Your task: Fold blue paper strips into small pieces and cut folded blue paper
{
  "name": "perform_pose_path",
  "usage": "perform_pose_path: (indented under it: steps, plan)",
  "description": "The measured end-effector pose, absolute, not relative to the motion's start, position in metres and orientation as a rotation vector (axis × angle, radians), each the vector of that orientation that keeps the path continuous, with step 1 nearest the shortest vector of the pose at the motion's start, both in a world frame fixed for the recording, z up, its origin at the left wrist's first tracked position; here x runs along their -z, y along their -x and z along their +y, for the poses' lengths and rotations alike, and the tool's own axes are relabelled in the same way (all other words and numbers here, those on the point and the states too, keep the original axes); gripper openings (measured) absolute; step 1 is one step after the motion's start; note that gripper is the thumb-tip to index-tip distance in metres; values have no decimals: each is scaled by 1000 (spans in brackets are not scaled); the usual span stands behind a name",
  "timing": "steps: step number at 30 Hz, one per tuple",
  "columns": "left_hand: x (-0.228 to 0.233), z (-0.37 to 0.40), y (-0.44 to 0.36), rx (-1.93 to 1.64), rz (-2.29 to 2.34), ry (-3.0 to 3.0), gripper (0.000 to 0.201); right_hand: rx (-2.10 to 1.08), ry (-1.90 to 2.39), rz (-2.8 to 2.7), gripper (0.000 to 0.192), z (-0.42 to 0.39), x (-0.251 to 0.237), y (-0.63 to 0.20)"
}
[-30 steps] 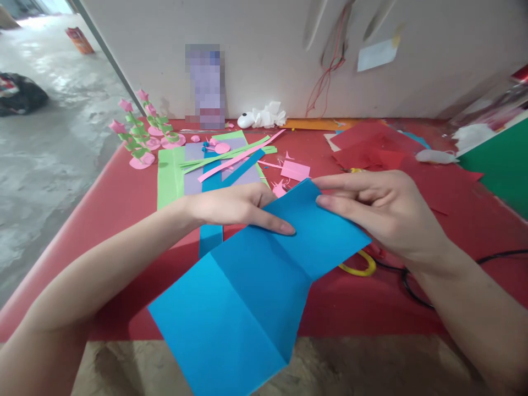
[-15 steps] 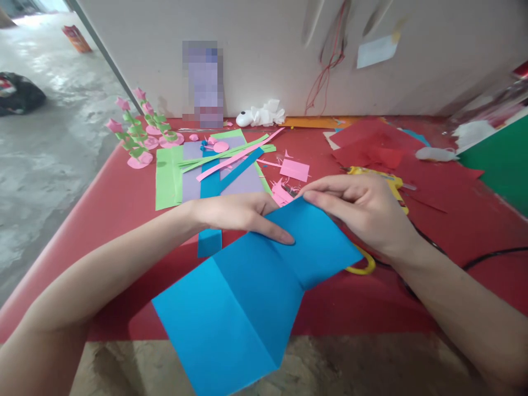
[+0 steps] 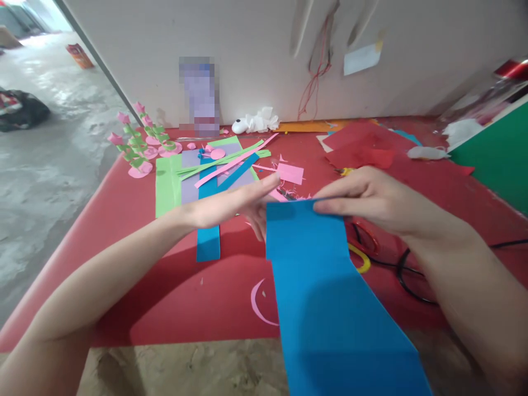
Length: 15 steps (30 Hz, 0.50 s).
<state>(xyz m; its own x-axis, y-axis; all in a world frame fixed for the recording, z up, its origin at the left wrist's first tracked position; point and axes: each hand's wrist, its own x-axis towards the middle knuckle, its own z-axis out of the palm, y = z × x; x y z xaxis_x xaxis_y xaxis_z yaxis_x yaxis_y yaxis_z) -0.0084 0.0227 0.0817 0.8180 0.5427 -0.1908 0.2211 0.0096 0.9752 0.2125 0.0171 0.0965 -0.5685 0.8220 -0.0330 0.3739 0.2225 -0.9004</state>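
- Blue paper (image 3: 325,291) hangs from the right hand (image 3: 371,201), running from mid-table down over the near edge of the table (image 3: 124,220) toward the person.
- Right fingers (image 3: 330,208) are pinched narrow on the far top edge of the sheet, thumb under and fingers over, so the sheet is held by that edge alone.
- Left hand (image 3: 231,206) lies open and flat, fingers wide and stretched right, their tips just beside the sheet's far left corner; it holds nothing.
- To do this step well, I judge the left fingers should take the free far corner so both hands carry the top edge level; a one-hand pinch lets the long sheet twist and pick up stray creases.
- Keeping the grip light and close to the edge should spare the paper dents, and lowering it flat onto bare red table would give a firm base for any crease.
- Scraps near the sheet could snag it: a pink curl (image 3: 259,302) on the near table, a blue strip (image 3: 208,242) to the left, yellow scissors (image 3: 361,258) and a black cable (image 3: 404,269) to the right.
- No writing can be read: the far box (image 3: 198,93) is blurred out, and the white note (image 3: 361,59) on the wall shows no legible text.
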Motion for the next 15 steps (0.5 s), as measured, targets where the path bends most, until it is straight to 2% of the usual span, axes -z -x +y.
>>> perform_pose_path:
  steps: [2,4,7,9,11,14,15]
  plan:
    - [-84,24,8,-132,604,-1600,55,-1548,999,-2170,20,19,-93,-211]
    - [-85,24,5,43,554,-1664,41,-1655,911,-2229,19,20,-89,-206]
    - [-82,22,0,284,433,-1666,46,-1629,939,-2214,13,16,-85,-198]
    - [-80,21,-1,361,434,-1666,53,-1554,965,-2217,12,14,-85,-194]
    - [-78,18,1,334,489,-1682,55,-1414,972,-2255,21,13,-85,-196]
    - [-76,10,12,177,563,-1649,54,-1056,1137,-2320,41,12,-79,-211]
    - [-74,6,17,124,600,-1626,51,-881,1240,-2385,38,12,-74,-219]
